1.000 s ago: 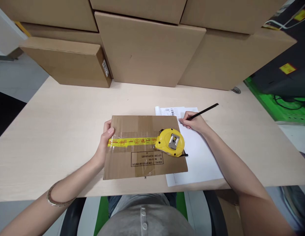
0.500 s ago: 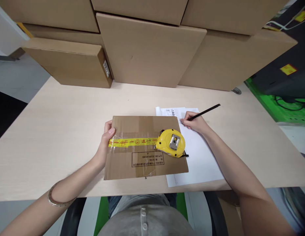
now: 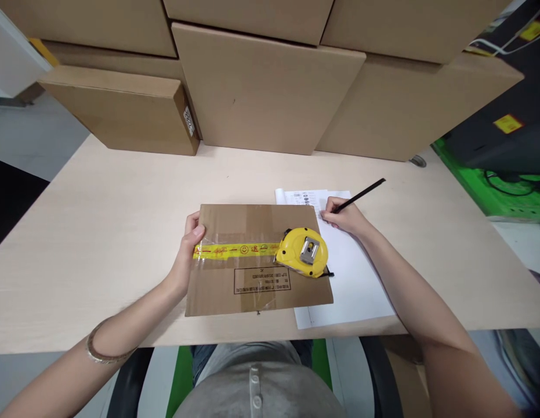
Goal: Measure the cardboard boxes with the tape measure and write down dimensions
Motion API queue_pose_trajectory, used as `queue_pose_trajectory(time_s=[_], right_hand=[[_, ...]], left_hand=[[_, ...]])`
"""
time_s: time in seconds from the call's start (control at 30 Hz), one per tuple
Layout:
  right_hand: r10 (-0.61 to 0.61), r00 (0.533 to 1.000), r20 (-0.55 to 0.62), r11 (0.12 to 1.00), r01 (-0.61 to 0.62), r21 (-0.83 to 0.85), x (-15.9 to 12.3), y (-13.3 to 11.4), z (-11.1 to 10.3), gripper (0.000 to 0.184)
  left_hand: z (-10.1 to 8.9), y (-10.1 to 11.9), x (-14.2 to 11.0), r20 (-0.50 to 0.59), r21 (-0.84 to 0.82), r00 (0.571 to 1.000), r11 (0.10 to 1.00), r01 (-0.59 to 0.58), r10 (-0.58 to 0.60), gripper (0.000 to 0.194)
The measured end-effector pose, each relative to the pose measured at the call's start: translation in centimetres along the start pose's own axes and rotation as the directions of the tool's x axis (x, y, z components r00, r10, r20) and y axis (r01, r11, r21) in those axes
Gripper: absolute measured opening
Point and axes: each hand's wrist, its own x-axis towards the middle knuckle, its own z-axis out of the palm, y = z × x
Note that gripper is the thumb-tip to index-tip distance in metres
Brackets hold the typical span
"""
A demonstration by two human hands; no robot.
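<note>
My left hand (image 3: 187,249) grips the left edge of a small cardboard box (image 3: 217,284), thumb on top and fingers at its side. Yellow printed tape runs across the box's upper face. On its right part lies a yellow tape measure (image 3: 291,261) with a metal clip and a black strap. My right hand (image 3: 343,215) is closed around a black pen (image 3: 365,193), slanted up to the right. That hand rests on white paper (image 3: 352,284), which is partly covered by the box. Small print shows at the paper's upper end, where the pen tip is hidden by my fingers.
Large cardboard boxes (image 3: 265,93) stand stacked along the back of the table (image 3: 100,232). A flatter carton (image 3: 122,110) with a white label is at the back left. Beyond the right edge are a green surface (image 3: 508,200) with cables and a dark object (image 3: 482,133).
The pen's upper end has tilted slightly left and up as my right hand shifts a little. My left hand, the box and the tape measure stay in place.
</note>
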Motion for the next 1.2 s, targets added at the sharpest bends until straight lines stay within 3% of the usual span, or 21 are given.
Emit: queue_pose_trajectory(time_s=[0.17, 0.3, 0.43, 0.53, 0.63, 0.7, 0.77, 0.87, 0.97, 1.03, 1.2], right_hand=[[0.034, 0.999, -0.024, 0.973, -0.039, -0.227, -1.3, -1.5, -0.8, 0.057], [0.055, 0.994, -0.099, 0.882, -0.095, -0.462, -2.7, -2.0, -0.5, 0.060], [0.042, 0.983, -0.179, 0.795, -0.141, -0.590, -3.9, -2.4, 0.7, 0.058], [0.019, 0.967, -0.256, 0.750, -0.183, -0.636, -4.9, -4.5, 1.2, 0.051], [-0.162, 0.947, -0.277, 0.771, -0.054, -0.634, -6.5, -8.4, 1.6, 0.055], [-0.355, 0.919, -0.172, 0.754, 0.173, -0.634, -7.7, -11.3, 2.2, 0.064], [-0.466, 0.884, -0.037, 0.702, 0.344, -0.623, -9.0, -13.7, 2.8, 0.065], [-0.427, 0.900, 0.088, 0.746, 0.406, -0.529, -10.6, -15.9, 3.7, 0.056], [-0.247, 0.962, 0.115, 0.895, 0.272, -0.354, -11.5, -17.1, 4.3, 0.058], [-0.195, 0.976, 0.096, 0.945, 0.213, -0.247, -11.3, -18.0, 4.8, 0.059], [-0.430, 0.897, 0.101, 0.885, 0.441, -0.152, -7.6, -21.4, 7.7, 0.051]], left_hand=[[0.0, 0.2, -0.1, -0.068, 0.051, 0.997, 0.998, 0.028, -0.025, 0.043], [-0.3, 0.0, 0.2, -0.082, 0.114, 0.996, 0.993, 0.028, -0.018, 0.044], [-0.3, -0.1, 0.3, -0.035, 0.096, 0.999, 0.995, 0.009, -0.005, 0.045], [-0.2, 0.1, 0.3, 0.008, 0.092, 0.997, 0.993, -0.071, 0.070, 0.053], [-0.4, 0.4, 0.6, 0.061, 0.173, 0.981, 0.966, -0.192, 0.184, 0.053], [-0.8, 0.5, 0.8, 0.127, 0.228, 0.968, 0.943, -0.242, 0.217, 0.040], [-1.1, 0.4, 1.1, 0.180, 0.234, 0.961, 0.940, -0.250, 0.211, 0.030], [-1.4, 0.3, 1.5, 0.235, 0.188, 0.949, 0.948, -0.255, 0.208, 0.026], [-1.6, 0.2, 1.8, 0.295, 0.163, 0.929, 0.947, -0.278, 0.222, 0.023], [-1.6, 0.3, 2.0, 0.321, 0.146, 0.922, 0.951, -0.273, 0.216, 0.022], [-1.4, 0.0, 2.0, 0.333, -0.016, 0.918, 0.974, -0.225, 0.217, 0.055]])
